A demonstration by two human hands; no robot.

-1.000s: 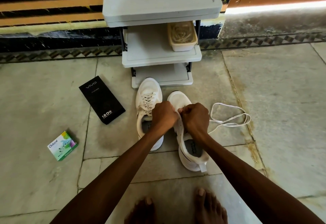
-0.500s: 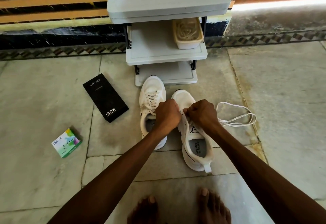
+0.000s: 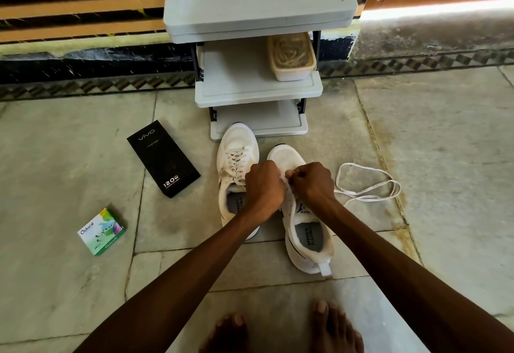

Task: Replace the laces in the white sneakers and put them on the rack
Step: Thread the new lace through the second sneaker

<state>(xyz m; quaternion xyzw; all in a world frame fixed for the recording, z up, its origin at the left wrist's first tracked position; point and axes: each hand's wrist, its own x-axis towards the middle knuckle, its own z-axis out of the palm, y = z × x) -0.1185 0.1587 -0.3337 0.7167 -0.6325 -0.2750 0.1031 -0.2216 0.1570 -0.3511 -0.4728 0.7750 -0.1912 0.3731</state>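
Floor, in front of the rack (image 3: 258, 96).
- 2 white sneakers stood side by side, toes toward 12 o'clock. The left sneaker (image 3: 236, 144) was already laced. The right sneaker (image 3: 286, 156) had bare eyelets.
- Both hands worked just behind the right sneaker's toe. The left hand (image 3: 264, 185) was curled and appeared to grip the eyelet edge. The right hand (image 3: 313, 183) was curled tight, pinching what looked like the lace (image 3: 358, 194) end.
- The rest of the lace lay looped on the floor at 3 o'clock of the shoe.

Judgement: this was threading at the lowest eyelets.
- The left hand should steady the flap so the hole stays open.
- Feed the tip straight through, then even up the 2 ends before crossing.
- Keep the slack free of twists and away from the feet at 6 o'clock.

Both shoes go on the rack only once the lacing is finished.
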